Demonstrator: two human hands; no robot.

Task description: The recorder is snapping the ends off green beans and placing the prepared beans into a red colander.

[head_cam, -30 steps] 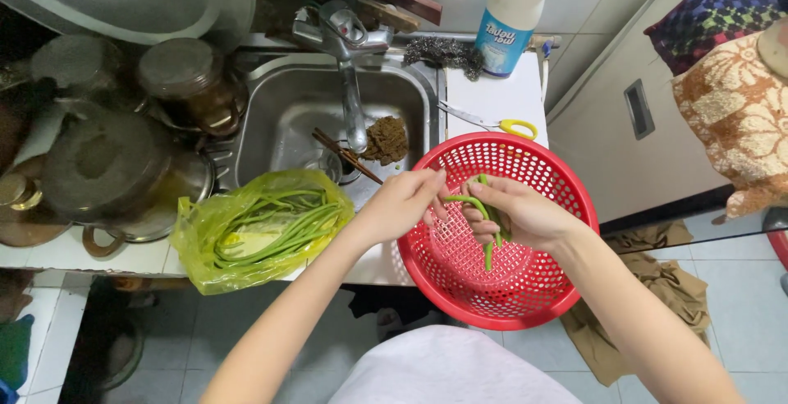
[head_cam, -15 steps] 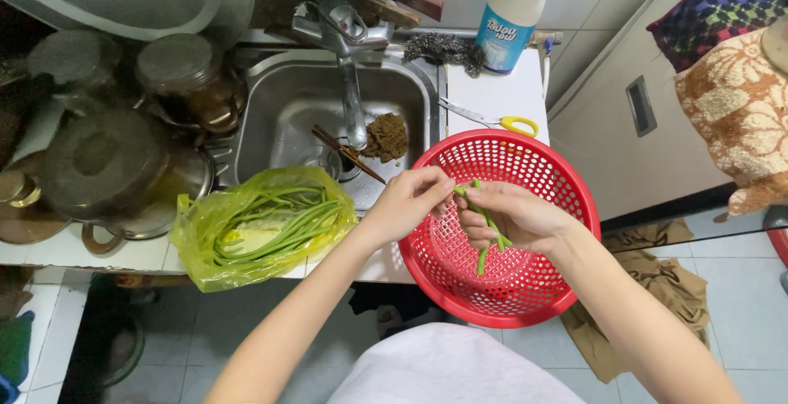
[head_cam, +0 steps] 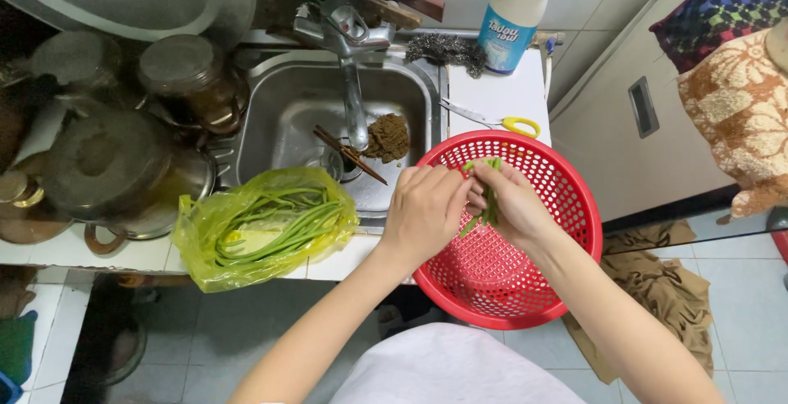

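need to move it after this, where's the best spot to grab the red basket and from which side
Probably the rim of the red basket on its right side, from above. The rim is a firm rolled edge and bare there. Both the left hand and right hand hold green beans over the far-left part.

Open room above red basket (head_cam: 525, 289) interior, tap (head_cam: 353, 92) projecting over sink (head_cam: 279, 117), yellow bag (head_cam: 263, 227) occupying bench (head_cam: 492, 92) left, pots (head_cam: 98, 166) crowding far left
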